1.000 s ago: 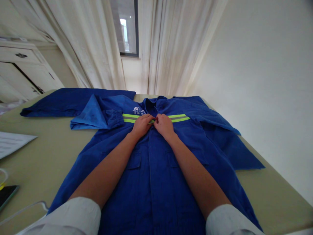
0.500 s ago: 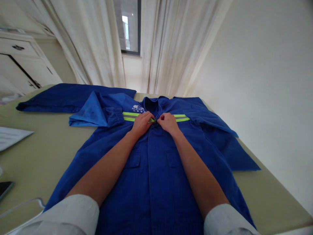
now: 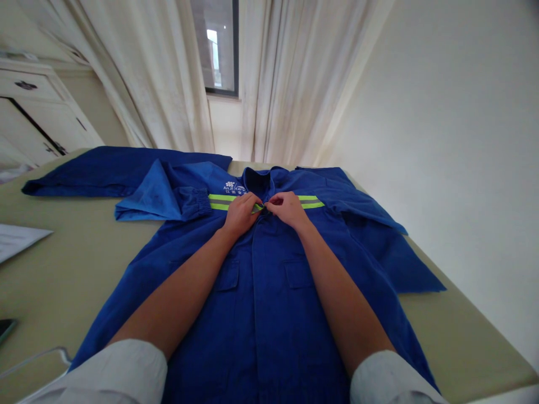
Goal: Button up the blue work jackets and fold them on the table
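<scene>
Beside one white wall [image 3: 455, 140] and two cream curtains [image 3: 147, 67], our olive tabletop [image 3: 96, 264] bears one blue jacket [image 3: 273, 331], front up. At its front opening, our left hand [image 3: 242, 214] pinches the jacket; whether our right hand [image 3: 288, 210], the second of two, pinches it too or merely touches, we cannot tell; nearer us show two pocket flaps [image 3: 228, 275].

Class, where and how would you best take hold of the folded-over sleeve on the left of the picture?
Probably by its gathered cuff, from above, with the left hand. The sleeve doubles back so the cuff points in toward that hand, beside the blue jacket's bright stripe; its puckered cloth should suit a pinch.
</scene>
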A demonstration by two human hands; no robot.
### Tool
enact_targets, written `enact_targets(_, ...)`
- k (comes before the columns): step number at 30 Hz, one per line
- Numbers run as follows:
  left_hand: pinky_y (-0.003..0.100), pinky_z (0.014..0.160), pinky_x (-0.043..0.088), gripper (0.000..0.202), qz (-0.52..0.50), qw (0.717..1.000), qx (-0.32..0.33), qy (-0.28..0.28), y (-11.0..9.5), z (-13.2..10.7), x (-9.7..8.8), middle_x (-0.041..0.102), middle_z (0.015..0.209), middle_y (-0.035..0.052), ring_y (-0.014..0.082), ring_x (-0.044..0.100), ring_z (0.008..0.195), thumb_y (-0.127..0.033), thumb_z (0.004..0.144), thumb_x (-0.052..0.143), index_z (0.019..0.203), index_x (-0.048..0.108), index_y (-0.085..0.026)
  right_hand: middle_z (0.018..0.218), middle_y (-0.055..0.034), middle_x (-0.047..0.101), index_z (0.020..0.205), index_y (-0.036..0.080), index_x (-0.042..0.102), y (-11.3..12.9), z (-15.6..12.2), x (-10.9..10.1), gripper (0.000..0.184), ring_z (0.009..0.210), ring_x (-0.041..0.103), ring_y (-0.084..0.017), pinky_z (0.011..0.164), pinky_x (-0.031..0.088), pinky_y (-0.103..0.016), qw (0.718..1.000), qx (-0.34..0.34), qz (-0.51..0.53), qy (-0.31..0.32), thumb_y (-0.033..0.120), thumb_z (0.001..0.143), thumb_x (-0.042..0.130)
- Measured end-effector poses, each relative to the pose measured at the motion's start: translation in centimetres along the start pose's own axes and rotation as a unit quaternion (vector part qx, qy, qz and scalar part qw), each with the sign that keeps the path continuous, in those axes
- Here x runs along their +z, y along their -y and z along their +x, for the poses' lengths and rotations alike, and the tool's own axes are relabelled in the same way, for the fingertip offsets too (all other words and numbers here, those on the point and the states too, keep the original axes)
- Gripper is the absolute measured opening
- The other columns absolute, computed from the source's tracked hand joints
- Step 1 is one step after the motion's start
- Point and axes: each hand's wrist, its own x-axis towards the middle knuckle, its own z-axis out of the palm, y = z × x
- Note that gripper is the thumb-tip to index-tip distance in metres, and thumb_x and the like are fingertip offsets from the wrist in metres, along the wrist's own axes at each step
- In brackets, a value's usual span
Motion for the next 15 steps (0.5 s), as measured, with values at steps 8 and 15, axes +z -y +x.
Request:
enact_targets(8,0.037,0.088,0.049,0.008,0.004,1.0,0.009,-0.01,0.2,-0.2,0.1,0.071,0.105,0.0076,0.0254,0.065,0.098,-0.025,0.097,0.063,0.102,0.068,-0.023,0.072,-0.0022,0.075,0.087,0.017,0.079,-0.9,0.3,0.3,0.013,0.065,0.07,-0.016,0.068,0.053,-0.026,0.997,-0.033,0.056,0.04,0.024,0.09,0.069)
enact_targets(15,0.036,0.086,0.048,0.009,0.004,1.0,0.018,-0.022,-0.1,-0.2,-0.4,0.071,0.102,0.0062,0.024,0.065,0.096,-0.02,0.099,0.059,0.096,0.067,-0.023,0.069,0.0022,0.068,0.085,0.018,0.068,-2.4,0.2,1.5,0.012,0.058,0.065,-0.011,0.051,0.047,-0.018,0.969,0.055,0.231,0.067,0.029,0.086,0.073)
